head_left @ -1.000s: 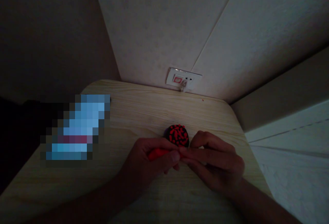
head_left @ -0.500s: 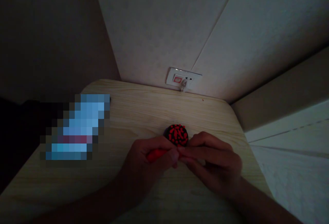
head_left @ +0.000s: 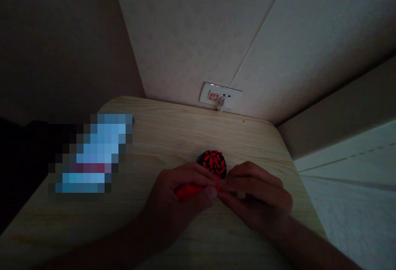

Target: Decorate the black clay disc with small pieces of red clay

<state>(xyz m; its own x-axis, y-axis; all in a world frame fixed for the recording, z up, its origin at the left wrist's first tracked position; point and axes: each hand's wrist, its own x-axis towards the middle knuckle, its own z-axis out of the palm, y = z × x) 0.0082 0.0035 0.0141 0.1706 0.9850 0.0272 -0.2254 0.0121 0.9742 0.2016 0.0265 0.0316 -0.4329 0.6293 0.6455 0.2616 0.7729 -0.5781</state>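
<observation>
In dim light my left hand (head_left: 177, 197) is closed around a red roll of soft material (head_left: 189, 191) just above the light wooden table (head_left: 173, 133). My right hand (head_left: 258, 195) meets it from the right, its fingertips pinched on the roll's end. Right behind the two hands sits a small black round piece covered with several short red strips (head_left: 213, 163).
A white wall socket plate (head_left: 220, 95) is fixed to the wall at the table's far edge. A blurred-out bluish patch (head_left: 93, 154) lies on the table's left side. A pale surface (head_left: 349, 187) lies beyond the table's right edge.
Both hands have shifted slightly toward me with the red roll; the left thumb has slid along it. The black piece has not moved.
</observation>
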